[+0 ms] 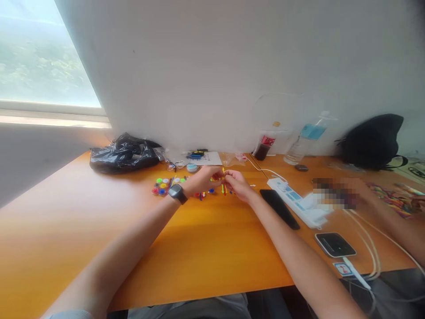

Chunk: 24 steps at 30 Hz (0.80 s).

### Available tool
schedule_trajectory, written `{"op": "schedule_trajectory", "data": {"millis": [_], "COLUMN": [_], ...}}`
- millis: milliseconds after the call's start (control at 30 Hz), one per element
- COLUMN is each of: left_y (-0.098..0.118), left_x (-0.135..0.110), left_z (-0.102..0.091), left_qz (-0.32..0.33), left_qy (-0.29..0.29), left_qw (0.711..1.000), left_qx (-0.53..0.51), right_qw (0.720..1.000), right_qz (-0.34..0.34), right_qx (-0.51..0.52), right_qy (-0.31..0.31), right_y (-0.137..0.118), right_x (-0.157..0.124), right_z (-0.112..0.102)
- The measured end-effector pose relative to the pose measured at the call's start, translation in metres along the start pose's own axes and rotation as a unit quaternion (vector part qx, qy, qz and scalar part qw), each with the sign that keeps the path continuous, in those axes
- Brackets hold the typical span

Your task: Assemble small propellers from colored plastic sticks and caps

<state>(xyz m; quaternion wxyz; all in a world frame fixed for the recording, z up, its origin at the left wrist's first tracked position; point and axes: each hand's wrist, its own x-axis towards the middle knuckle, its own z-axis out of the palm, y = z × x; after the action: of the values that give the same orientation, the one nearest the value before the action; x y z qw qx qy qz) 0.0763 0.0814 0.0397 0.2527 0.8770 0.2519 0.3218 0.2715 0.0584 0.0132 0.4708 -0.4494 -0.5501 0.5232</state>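
Note:
My left hand [209, 178], with a dark watch [177, 193] on its wrist, is closed with its fingertips close to those of my right hand [238, 184]. Between the two sets of fingertips stands a small yellow arrow-shaped piece [223, 171], pinched upright. On the table just below lie other small arrow pieces [222, 189] in yellow, green and red. Several coloured round pieces [161, 186], in red, blue, green, yellow and white, are spread to the left, partly behind my left wrist.
A black plastic bag [126, 155] lies at the back left. Toward the right are a black phone [279, 208], a white power strip [295, 201] and a cabled device [335, 244]. A cola bottle [264, 147] and a water bottle [300, 144] lean by the wall. Another person's arm [381, 208] reaches in from the right.

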Motion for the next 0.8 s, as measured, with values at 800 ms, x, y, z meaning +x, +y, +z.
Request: {"op": "schedule_trajectory", "data": {"millis": [800], "left_y": [-0.034], "left_x": [0.007], "left_z": [0.034], "left_qz": [-0.117], "left_qy": [0.023], "left_qw": [0.984], "left_qx": [0.136], "right_qw": [0.884], "right_qz": [-0.068], "right_qx": [-0.458], "right_qy": [0.069], "right_y": [-0.007], "right_x": [0.008], "right_z": [-0.071]}}
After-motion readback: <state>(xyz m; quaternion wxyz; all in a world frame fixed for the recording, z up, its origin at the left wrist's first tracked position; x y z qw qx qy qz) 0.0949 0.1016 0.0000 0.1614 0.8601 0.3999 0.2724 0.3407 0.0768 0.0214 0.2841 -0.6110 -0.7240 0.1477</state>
